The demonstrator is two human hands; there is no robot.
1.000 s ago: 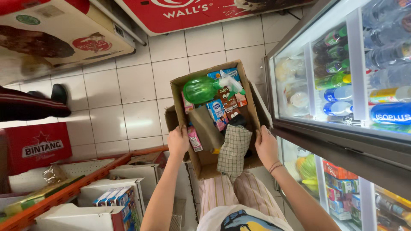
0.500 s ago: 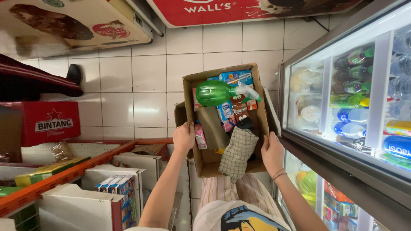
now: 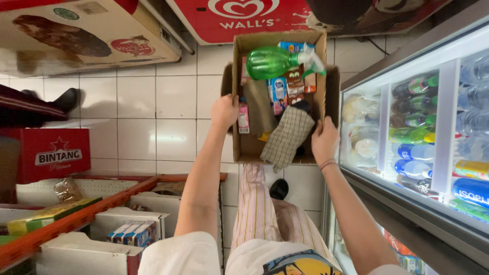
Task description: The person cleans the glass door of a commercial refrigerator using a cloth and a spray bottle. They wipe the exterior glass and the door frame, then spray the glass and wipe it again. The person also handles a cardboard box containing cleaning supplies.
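Observation:
I hold an open brown cardboard box (image 3: 248, 147) out in front of me with both arms stretched. My left hand (image 3: 224, 111) grips its left wall and my right hand (image 3: 325, 140) grips its right wall. Inside lie a green spray bottle (image 3: 272, 62) with a white trigger, several small colourful packets (image 3: 279, 91), and a checked cloth (image 3: 288, 136) that hangs over the near edge.
A glass-door drinks fridge (image 3: 433, 132) full of bottles and cans stands close on my right. An orange shelf rack (image 3: 76, 216) with boxed goods is at lower left. A red crate (image 3: 46, 153) sits at left on the white tiled floor (image 3: 137, 102).
The box has moved further from me and higher in view as my arms stretched out. Both hands keep their grip on its sides.

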